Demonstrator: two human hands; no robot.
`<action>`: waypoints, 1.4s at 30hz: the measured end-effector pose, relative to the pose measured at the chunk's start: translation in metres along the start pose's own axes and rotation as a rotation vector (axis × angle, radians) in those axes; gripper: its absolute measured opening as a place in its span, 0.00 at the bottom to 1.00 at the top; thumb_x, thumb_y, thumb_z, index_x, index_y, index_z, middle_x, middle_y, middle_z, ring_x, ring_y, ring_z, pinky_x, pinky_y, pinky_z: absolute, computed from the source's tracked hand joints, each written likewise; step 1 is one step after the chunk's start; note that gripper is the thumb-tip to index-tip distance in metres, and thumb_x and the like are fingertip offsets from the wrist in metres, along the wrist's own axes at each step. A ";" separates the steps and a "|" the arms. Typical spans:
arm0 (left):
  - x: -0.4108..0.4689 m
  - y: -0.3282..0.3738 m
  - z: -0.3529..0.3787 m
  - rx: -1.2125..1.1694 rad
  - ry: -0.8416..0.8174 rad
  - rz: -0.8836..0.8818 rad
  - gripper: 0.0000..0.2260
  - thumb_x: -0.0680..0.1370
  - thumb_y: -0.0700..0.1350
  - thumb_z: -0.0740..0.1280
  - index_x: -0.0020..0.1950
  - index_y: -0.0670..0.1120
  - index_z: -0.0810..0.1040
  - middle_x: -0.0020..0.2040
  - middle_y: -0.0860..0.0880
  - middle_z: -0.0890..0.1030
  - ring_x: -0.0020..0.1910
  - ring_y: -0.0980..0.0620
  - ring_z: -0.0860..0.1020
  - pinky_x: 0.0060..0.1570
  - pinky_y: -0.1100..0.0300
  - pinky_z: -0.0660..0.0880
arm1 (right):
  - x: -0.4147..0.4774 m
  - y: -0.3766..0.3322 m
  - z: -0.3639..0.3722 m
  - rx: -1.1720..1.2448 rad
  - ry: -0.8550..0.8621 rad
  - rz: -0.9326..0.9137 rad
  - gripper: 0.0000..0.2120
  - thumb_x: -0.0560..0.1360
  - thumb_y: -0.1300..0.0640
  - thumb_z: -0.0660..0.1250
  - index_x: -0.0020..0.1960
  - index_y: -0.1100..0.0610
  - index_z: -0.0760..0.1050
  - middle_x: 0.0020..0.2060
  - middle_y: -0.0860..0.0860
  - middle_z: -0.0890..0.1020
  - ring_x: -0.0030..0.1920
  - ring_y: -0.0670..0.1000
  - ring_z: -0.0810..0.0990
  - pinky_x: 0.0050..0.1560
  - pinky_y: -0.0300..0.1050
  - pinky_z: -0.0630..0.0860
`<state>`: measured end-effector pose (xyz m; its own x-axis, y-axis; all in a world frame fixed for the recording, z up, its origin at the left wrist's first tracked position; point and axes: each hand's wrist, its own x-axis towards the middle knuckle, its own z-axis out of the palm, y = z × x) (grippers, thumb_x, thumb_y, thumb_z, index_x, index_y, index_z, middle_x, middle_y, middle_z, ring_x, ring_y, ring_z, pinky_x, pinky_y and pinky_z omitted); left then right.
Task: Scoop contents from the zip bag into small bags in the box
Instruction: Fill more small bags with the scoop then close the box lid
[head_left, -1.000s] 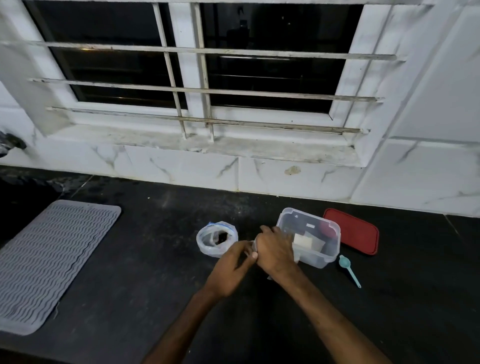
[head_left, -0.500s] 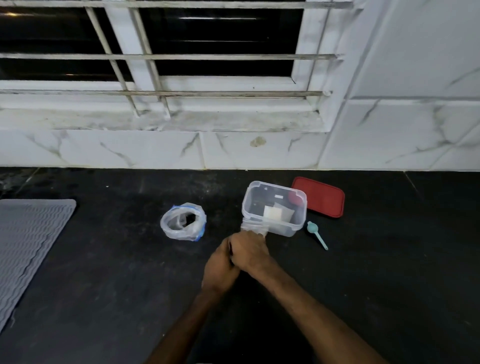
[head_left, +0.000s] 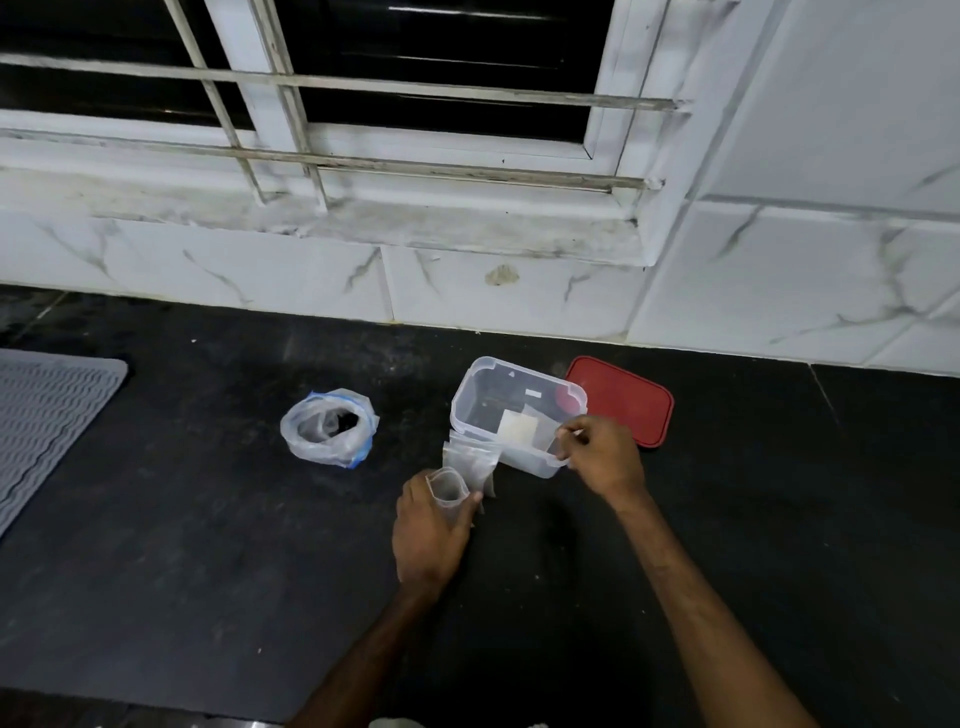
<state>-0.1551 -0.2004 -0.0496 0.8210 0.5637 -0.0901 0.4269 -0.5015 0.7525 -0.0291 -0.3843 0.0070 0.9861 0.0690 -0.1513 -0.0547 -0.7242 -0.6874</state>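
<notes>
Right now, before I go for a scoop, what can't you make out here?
Head view only.
- Zip bag contents: dark, too dim to identify.
- Right hand: blurred at the box rim, grip unclear.
- Small bags in the box: count blurred through its clear wall.
- Scoop: none visible; the right hand may hide it.
- Small bag in the left hand: fill unclear.

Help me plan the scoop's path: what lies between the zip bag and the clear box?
Head view: only bare counter separates the zip bag and the clear box.
</notes>
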 end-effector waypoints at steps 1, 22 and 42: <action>-0.001 0.004 0.005 0.000 0.001 -0.009 0.28 0.71 0.60 0.72 0.65 0.50 0.68 0.62 0.50 0.75 0.62 0.51 0.73 0.58 0.52 0.75 | 0.005 0.010 -0.006 0.010 0.056 0.024 0.06 0.74 0.56 0.67 0.42 0.52 0.82 0.34 0.48 0.85 0.36 0.50 0.84 0.41 0.47 0.80; 0.008 0.032 -0.002 0.028 0.204 0.095 0.29 0.76 0.62 0.64 0.71 0.48 0.65 0.69 0.50 0.70 0.66 0.52 0.71 0.61 0.50 0.75 | 0.033 0.056 -0.015 -0.207 0.130 0.128 0.15 0.77 0.57 0.68 0.60 0.61 0.71 0.52 0.61 0.81 0.53 0.64 0.79 0.47 0.53 0.73; 0.089 -0.081 -0.107 -0.170 0.267 -0.407 0.30 0.73 0.55 0.72 0.67 0.38 0.69 0.65 0.37 0.73 0.66 0.38 0.71 0.65 0.46 0.69 | -0.029 -0.130 0.127 0.140 -0.324 -0.272 0.06 0.78 0.61 0.66 0.47 0.59 0.82 0.36 0.52 0.84 0.29 0.40 0.74 0.39 0.43 0.77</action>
<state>-0.1573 -0.0396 -0.0486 0.4666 0.8499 -0.2451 0.6058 -0.1051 0.7887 -0.0704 -0.2046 0.0105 0.8687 0.4717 -0.1510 0.1573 -0.5519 -0.8190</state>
